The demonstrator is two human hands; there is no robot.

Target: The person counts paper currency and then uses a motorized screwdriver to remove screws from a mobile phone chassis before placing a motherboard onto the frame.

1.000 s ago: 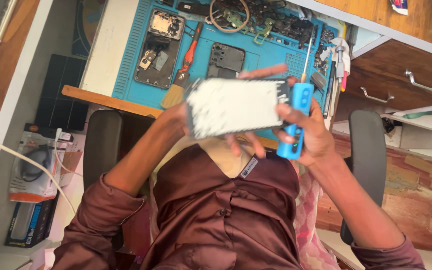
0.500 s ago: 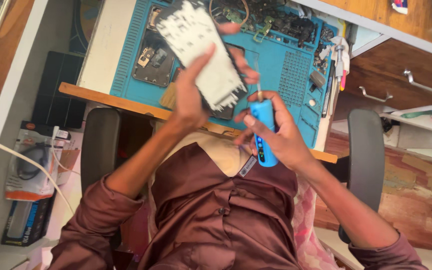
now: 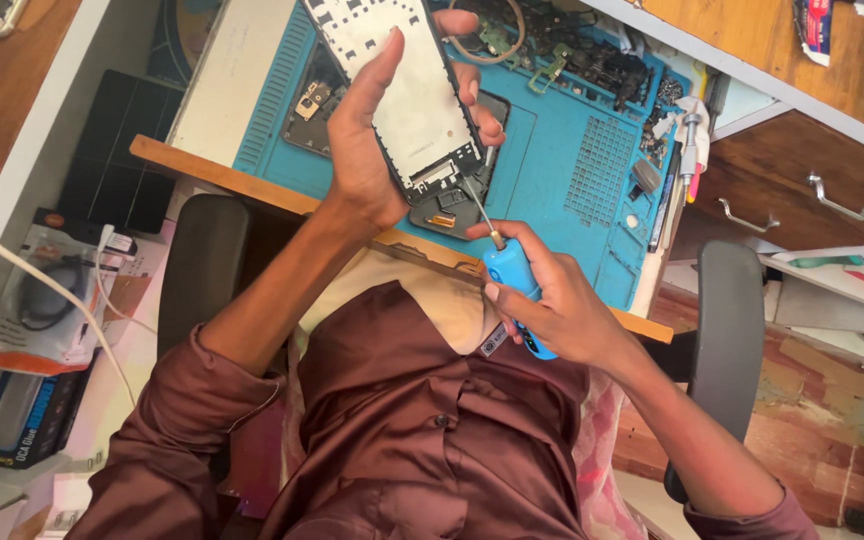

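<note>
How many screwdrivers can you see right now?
2. A blue-handled screwdriver in the right hand, its tip at the opened phone; another at the blue mat's right edge. More may be hidden.

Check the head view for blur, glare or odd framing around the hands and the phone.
Head view: sharp, daylit, no motion blur; the picture appears upside down, with the torso at the bottom. Left hand grips the opened phone, whose pale inner plate is bright but readable; right hand holds the blue screwdriver; soft shadows on the blue mat.

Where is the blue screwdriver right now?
In the head view, the blue screwdriver is right of centre in the right hand, its thin tip reaching up to the bottom of the phone frame held by the left hand.
</note>
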